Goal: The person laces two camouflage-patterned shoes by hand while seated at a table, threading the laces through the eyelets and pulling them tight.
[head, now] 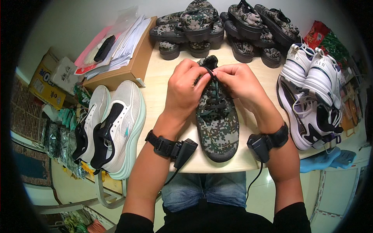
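A camouflage canvas shoe [220,131] lies on the light wooden table [157,116], its rubber toe pointing towards me. Black shoelace [210,72] runs through its eyelets and up to my fingers near the ankle opening. My left hand [186,84] pinches a loop of the lace between thumb and forefinger. From the other side, my right hand [239,81] pinches the lace at the same spot, its fingertips close to the left ones. Part of the shoe's opening and tongue is hidden behind the fingers. Each wrist wears a black strap with a small device and a cable.
Grey-white running shoes [128,116] stand at the left table edge, behind them a cardboard box [142,55] with papers. Camouflage shoes [196,24] are piled at the back. White sneakers [317,72] are stacked at right, above blue shoe-shaped pieces [320,160].
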`<state>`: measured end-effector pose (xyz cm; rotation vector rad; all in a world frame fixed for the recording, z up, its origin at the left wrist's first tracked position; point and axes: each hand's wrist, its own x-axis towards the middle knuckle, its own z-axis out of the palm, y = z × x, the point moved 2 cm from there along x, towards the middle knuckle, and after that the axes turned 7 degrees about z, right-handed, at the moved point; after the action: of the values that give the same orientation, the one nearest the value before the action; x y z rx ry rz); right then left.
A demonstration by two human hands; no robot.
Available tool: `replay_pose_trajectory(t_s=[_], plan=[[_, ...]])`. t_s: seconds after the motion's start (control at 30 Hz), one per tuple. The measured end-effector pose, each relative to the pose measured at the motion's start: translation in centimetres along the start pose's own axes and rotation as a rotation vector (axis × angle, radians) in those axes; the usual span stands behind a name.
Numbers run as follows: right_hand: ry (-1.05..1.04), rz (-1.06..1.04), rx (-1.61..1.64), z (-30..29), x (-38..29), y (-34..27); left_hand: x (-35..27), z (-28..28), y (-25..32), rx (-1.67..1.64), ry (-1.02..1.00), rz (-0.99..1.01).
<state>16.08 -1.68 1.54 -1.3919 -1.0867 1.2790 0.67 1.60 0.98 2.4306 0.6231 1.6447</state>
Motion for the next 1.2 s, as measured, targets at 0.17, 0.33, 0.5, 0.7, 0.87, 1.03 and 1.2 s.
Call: replay_pose_trajectory(t_s=[0.17,0.33,0.5,0.7,0.87,1.03,1.2], plan=[[0.086,-0.384,-0.326,0.0,-0.3,-0.2,-0.1,-0.1,0.5,-0.067,-0.074,-0.165],[0.142,-0.565,-0.559,0.9,-1.1,-0.4,-0.3,-0.1,0.2,-0.490,-0.018,-0.724],[0.154,-0.768,-0.633,1.4,-1.4,-0.5,0.3,-1.4,-0.3,-0.905,-0.191,-1.152],[-0.088,-0.639,-0.395,0.8,-0.7,-0.5,0.1,-2.3,-2.0,-1.240,-0.428,-1.290],[-0.059,-0.668,-0.431,0.2,-0.5,-0.6,0.2,-1.7,-1.3,-1.133,-0.504,-1.219],[0.148,-0.716,-0.949,-1.2,-1.8,-2.0,0.4,-2.1,-0.7,-0.675,-0.467,-1.034],[0.082,-0.731,-0.718,-1.8,-0.3,-0.9,0.2,-1.3,-1.2,-0.402,-0.398,-0.742]])
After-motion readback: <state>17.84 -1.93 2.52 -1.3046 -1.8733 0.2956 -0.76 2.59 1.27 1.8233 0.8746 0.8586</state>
